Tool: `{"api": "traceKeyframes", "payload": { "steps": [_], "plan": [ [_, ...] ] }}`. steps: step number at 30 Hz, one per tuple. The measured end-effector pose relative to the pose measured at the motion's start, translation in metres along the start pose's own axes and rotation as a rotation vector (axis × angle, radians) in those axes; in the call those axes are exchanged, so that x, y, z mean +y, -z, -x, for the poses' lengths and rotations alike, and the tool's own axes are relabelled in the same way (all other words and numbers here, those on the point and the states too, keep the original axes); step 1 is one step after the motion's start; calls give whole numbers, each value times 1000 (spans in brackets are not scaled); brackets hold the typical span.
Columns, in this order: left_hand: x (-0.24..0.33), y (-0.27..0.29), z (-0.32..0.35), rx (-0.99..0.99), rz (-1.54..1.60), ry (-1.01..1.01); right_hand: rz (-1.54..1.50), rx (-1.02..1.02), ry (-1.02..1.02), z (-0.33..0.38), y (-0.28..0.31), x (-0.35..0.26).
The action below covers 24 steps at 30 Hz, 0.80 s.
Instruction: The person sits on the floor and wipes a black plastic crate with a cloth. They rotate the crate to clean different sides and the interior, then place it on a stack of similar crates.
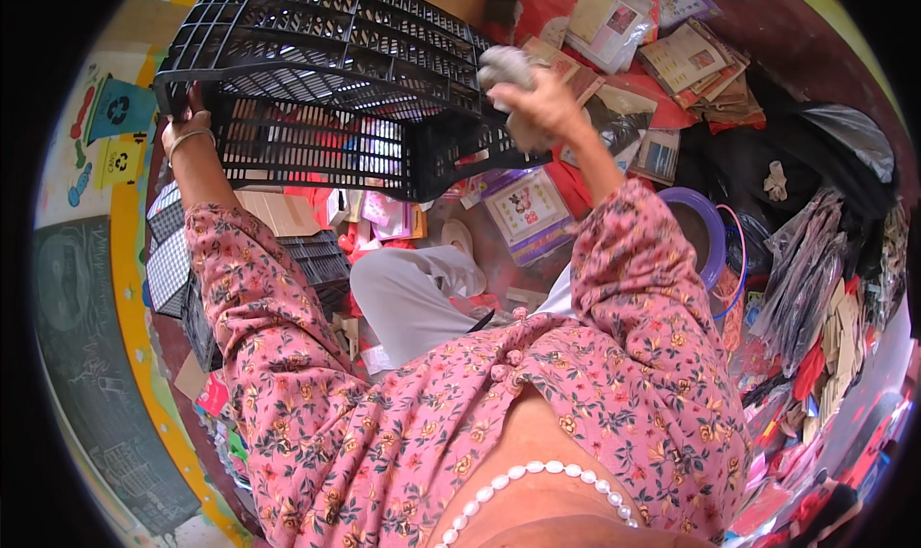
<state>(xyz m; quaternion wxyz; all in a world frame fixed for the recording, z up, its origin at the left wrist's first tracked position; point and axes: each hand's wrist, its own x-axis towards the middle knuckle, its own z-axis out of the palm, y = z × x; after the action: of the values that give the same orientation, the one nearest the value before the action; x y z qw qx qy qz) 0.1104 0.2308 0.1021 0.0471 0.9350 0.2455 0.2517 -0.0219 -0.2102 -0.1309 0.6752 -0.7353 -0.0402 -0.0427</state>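
Holding black crate (331, 69): left hand (189, 126); grey cloth (507, 69): right hand (549, 105)

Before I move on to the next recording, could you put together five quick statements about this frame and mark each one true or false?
1. The left grip is on the left end of the black crate. True.
2. The right grip has nothing in it. False: the right grip has a greyish cloth, slightly blurred.
3. The purple ring is to the left of the crate in the picture. False: the purple ring is to its right.
4. There is a pale bracelet on the left wrist. True.
5. The left sleeve is plain white. False: the left sleeve is pink with a floral print.
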Motion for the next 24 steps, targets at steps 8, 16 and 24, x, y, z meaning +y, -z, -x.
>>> {"api": "traceKeyframes", "payload": {
  "steps": [8,16,24],
  "plan": [
    [11,9,9,121,2164,693,889,318,347,21,-71,7],
    [64,37,131,-811,2155,74,961,324,565,19,-82,-7],
    [92,12,131,-278,784,-508,946,466,608,17,-90,-3]
  ]
}}
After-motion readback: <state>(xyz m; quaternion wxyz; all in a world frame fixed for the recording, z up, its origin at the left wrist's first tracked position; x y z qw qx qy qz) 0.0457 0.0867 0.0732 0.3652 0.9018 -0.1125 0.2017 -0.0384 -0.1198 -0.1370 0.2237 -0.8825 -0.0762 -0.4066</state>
